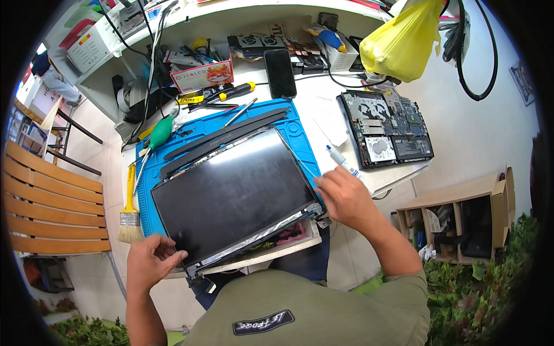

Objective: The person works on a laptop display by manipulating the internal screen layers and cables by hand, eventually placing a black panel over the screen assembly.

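A dark laptop screen panel (236, 190) lies in its lid on a blue work mat (303, 130), with foil tape and hinges along its near edge. At the panel's near left corner is my left hand (153, 262), fingers bent and thumb apart, with nothing visible between them. My right hand (346, 199) is at the panel's right edge, its fingertips pinched together. A thin pale strip (303, 164) runs along that edge toward those fingertips; what they hold is too small to make out. Beyond the panel lies a long black hinge cover strip (225, 141).
An opened laptop base (386, 130) sits at the right, beside a white syringe-like tube (343, 161). At the left are a paintbrush (130, 213) and a green blower bulb (161, 131). Farther back are a phone (280, 73), a screwdriver (236, 91) and a hanging yellow bag (398, 43).
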### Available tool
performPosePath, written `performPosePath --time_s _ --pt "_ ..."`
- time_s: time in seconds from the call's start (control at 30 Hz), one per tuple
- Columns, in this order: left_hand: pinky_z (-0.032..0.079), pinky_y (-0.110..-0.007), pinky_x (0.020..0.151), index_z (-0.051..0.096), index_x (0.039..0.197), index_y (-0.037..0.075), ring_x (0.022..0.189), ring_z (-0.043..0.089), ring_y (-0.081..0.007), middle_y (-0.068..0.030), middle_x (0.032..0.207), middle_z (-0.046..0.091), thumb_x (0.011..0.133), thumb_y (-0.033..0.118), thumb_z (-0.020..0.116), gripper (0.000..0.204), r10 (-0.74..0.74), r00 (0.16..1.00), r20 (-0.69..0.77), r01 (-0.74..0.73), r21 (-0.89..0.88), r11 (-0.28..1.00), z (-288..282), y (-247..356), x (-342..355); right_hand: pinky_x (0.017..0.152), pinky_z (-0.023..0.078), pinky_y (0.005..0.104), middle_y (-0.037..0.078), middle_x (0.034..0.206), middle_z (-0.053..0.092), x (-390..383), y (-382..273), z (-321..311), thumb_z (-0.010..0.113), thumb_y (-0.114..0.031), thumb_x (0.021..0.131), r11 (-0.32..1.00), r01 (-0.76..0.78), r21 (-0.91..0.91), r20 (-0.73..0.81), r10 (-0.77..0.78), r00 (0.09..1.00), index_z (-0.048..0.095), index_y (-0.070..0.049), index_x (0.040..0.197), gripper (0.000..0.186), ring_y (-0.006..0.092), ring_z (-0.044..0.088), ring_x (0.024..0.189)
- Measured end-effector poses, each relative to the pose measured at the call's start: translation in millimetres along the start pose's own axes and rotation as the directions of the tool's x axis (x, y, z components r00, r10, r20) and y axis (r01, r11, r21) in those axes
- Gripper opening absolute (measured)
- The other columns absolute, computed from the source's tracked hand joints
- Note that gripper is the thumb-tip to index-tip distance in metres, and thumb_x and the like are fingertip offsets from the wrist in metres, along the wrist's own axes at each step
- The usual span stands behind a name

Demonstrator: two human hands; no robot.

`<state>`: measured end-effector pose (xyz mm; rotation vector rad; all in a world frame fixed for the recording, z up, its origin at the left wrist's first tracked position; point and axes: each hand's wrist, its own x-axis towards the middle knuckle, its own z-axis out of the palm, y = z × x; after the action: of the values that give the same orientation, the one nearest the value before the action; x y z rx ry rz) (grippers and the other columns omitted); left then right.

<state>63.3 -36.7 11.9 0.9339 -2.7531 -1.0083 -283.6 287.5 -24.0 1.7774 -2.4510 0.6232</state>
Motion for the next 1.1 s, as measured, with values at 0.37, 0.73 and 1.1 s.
performPosePath --time_s 0.37,0.73,1.1 --pt "0.059 -0.031 0.068 0.075 0.099 0.005 0.07 0.076 -0.0196 -0.0075 0.079 0.077 0.085 0.022 0.096 0.031 0.442 0.885 0.146 -0.453 0.055 0.89 -2.3 87.2 96.2 0.087 0.059 0.0452 0.019 0.096 0.08 53.6 23.4 6.5 0.085 -0.014 0.092 0.854 -0.435 0.286 0.286 0.357 0.889 0.073 0.006 0.133 0.047 0.0369 0.077 0.091" --pt "0.06 -0.043 0.084 0.08 0.115 0.007 0.091 0.077 -0.0321 -0.0137 0.098 0.08 0.092 0.023 0.086 0.029 0.596 0.797 0.099 -0.604 0.146 0.783 67.2 111.9 236.2 0.079 0.06 0.0392 0.015 0.087 0.079 60.1 43.1 20.1 0.077 -0.007 0.089 0.761 -0.455 0.462 0.296 0.351 0.888 0.078 0.006 0.125 0.038 0.0272 0.076 0.079" --pt "0.059 -0.048 0.093 0.085 0.109 0.008 0.102 0.075 -0.038 -0.0171 0.103 0.081 0.092 0.019 0.083 0.02 0.57 0.808 0.148 -0.589 0.208 0.781 97.7 133.7 274.9 0.085 0.06 0.0402 0.017 0.092 0.079 98.0 34.6 23.6 0.074 -0.009 0.086 0.798 -0.443 0.41 0.17 0.41 0.896 0.076 0.005 0.126 0.042 0.0302 0.077 0.087"
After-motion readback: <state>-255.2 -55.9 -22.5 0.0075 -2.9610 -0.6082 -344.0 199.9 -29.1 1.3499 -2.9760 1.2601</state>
